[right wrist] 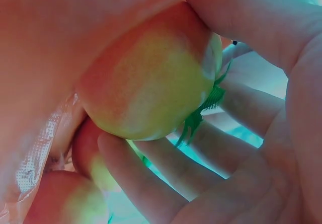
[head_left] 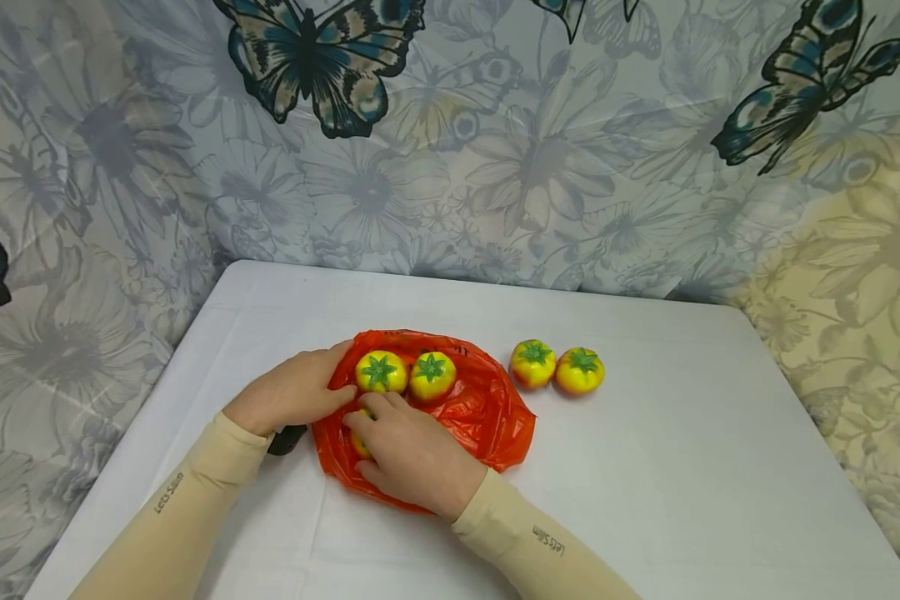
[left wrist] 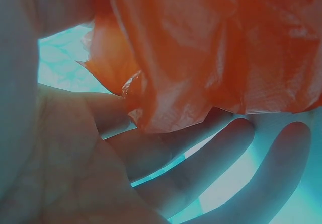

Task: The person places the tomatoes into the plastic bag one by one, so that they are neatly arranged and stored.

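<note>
A red plastic bag (head_left: pixel 487 417) lies spread with its mouth open on the white table. My left hand (head_left: pixel 300 387) holds its left edge, thumb on the inner side; in the left wrist view the bag's film (left wrist: pixel 176 83) hangs between thumb and spread fingers. Over the bag's near left part, my right hand (head_left: pixel 420 454) grips a yellow-red tomato (right wrist: pixel 151 83) with a green leafy top, its fingers curved round it. In the head view that tomato is mostly hidden by the hand. Two more tomatoes, a left one (head_left: pixel 381 372) and a right one (head_left: pixel 432 377), sit inside the bag.
Right of the bag, two similar tomatoes, one nearer the bag (head_left: pixel 532 363) and one farther right (head_left: pixel 580 372), stand side by side on the white tablecloth (head_left: pixel 682 467). A black object (head_left: pixel 287 439) shows beneath the left wrist. Butterfly-patterned cloth (head_left: pixel 420 192) hangs behind the table.
</note>
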`<state>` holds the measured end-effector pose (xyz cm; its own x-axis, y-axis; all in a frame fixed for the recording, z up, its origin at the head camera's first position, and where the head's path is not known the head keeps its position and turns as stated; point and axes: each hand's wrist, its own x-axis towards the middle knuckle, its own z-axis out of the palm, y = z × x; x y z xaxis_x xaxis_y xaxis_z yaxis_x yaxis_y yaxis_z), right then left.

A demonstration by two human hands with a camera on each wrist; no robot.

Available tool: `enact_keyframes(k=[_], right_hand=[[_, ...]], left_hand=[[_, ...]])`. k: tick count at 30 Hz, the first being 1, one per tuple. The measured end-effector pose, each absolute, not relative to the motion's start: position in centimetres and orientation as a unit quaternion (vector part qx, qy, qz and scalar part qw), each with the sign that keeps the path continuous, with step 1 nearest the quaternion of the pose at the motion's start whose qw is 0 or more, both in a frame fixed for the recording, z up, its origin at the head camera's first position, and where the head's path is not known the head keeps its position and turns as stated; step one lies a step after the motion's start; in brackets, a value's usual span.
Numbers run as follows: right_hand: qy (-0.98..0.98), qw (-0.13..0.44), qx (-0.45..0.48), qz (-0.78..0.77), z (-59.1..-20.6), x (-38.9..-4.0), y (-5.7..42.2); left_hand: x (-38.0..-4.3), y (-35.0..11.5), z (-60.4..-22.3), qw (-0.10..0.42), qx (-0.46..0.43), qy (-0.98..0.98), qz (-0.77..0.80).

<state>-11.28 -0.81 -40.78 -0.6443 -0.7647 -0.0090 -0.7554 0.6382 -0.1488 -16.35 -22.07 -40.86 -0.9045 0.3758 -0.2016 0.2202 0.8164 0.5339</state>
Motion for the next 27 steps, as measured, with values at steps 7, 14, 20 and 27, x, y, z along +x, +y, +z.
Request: enact_keyframes(k=[7, 14, 20, 27], right_hand=[[0.904, 0.031, -0.422, -0.064, -41.01, -11.2, -0.95], [0.903, 0.026, -0.424, -0.066, -40.99, -11.15, -0.92], [0.902, 0.028, -0.425, -0.069, -40.96, -11.21, -0.86], [0.901, 0.037, -0.424, -0.077, -40.49, -11.12, -0.45]], left_hand=[[-16.35, -22.0, -40.81, 0.152, 0.156, 0.941, 0.258], [-16.37, -21.99, -40.78, 0.153, 0.154, 0.942, 0.256], [-16.37, -22.04, -40.77, 0.156, 0.151, 0.943, 0.254], [-16.27, -21.96, -40.69, 0.149, 0.159, 0.942, 0.256]])
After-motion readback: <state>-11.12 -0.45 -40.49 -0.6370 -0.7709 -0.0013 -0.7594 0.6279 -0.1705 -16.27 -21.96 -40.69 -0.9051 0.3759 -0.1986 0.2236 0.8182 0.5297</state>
